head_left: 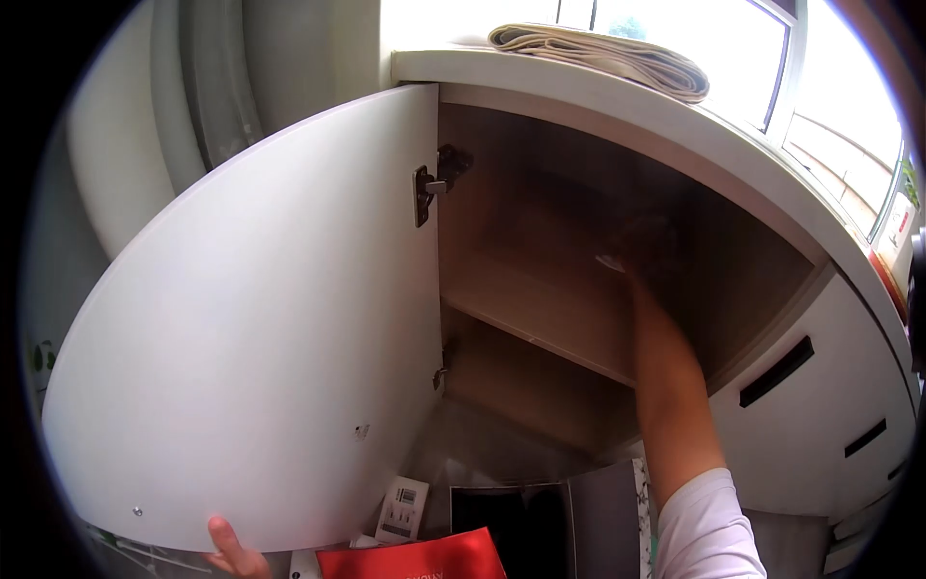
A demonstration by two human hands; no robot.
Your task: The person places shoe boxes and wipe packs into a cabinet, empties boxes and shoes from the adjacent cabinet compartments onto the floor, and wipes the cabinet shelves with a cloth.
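My left hand (234, 554) grips the lower edge of the white cabinet door (251, 318), its thumb on the inner face. The door stands swung open to the left on its metal hinges (424, 195). My right arm reaches deep into the cabinet, over the wooden shelf (550, 299). In the shadow my right hand (648, 243) is dim and its fingers are hard to make out. A small white thing (610, 261) shows at the hand, close to the shelf surface; its kind cannot be told.
Below the cabinet lie a red box (415, 557), a white box with a printed label (402, 510) and an open box with a dark inside (511, 531). Folded beige cloth (603, 60) rests on the top by the window. Drawers with black handles (776, 372) are at right.
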